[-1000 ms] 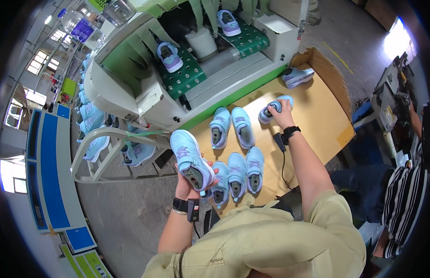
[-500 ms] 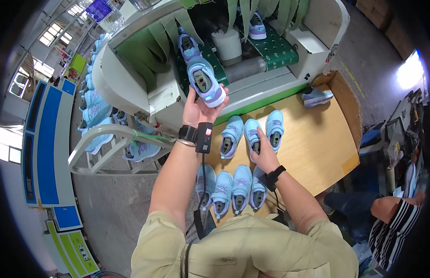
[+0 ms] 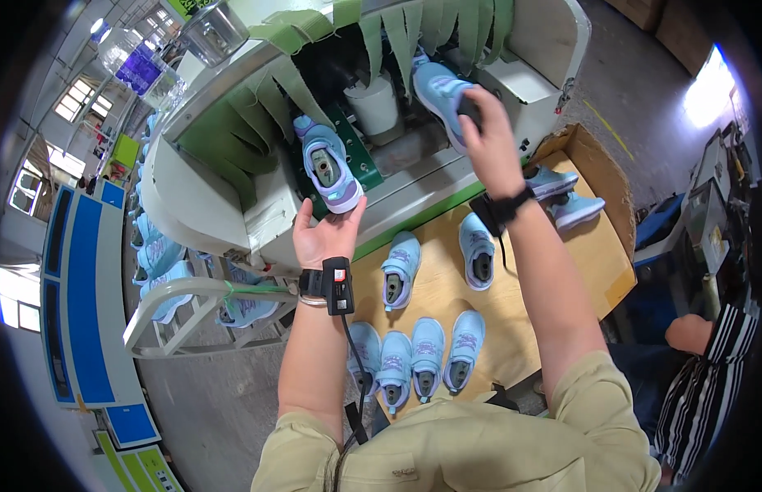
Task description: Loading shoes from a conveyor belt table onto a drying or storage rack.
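A light blue and lilac sneaker [image 3: 346, 185] lies toe inward on the left green perforated belt [image 3: 366, 168] of a machine. Just behind its heel is my left hand [image 3: 328, 242], palm up with fingers spread; whether it still touches the heel I cannot tell. My right hand [image 3: 493, 148] grips a matching sneaker [image 3: 437, 88] by its heel end at the right-hand opening, toe pointing inward. On the wooden board below stand two sneakers, one [image 3: 401, 266] left and one [image 3: 477, 246] right, with a row of several more [image 3: 428, 348] nearer me.
Green fabric strips [image 3: 315, 33] hang over the machine's opening. Two sneakers [image 3: 576, 211] lie by the cardboard edge [image 3: 615, 189] at right. A metal rack [image 3: 209, 287] with shoes stands left. A bottle [image 3: 139, 66] and metal cup [image 3: 213, 34] sit atop the machine. Another person's striped sleeve [image 3: 709, 394] shows lower right.
My right hand has lifted the middle sneaker off the board and carried it up to the right opening. The left sneaker now rests on the belt, and my left hand's fingers have spread behind it.
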Demonstrator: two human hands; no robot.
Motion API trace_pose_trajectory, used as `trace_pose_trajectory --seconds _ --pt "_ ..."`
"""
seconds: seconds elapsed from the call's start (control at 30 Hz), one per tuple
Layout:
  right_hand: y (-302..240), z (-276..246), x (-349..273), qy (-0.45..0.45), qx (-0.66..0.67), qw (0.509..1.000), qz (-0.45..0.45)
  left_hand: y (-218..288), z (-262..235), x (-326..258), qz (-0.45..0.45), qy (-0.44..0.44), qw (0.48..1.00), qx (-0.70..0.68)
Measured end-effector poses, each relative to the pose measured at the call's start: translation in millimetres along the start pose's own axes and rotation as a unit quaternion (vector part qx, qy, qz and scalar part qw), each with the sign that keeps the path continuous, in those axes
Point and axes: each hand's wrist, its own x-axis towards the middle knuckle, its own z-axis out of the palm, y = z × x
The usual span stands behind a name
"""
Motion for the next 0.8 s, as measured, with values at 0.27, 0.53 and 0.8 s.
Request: trace_pose_trajectory --seconds 0.27,0.53,0.8 --pt "13.2 0.4 -55.1 -0.036 -0.039 0.998 0.046 15.6 -32.5 -89.1 0.005 0.037 0.998 0.052" --pt "8.6 -53.4 -243.9 -0.2 0.094 0.91 0.351 -4.9 -113.7 -156.2 -0.089 0.14 0.973 0.163" --pt "-147.7 -111.6 -195.3 -0.314 0.334 0.847 0.268 -62.0 -99.3 -159.7 -0.188 -0.034 0.909 0.369"
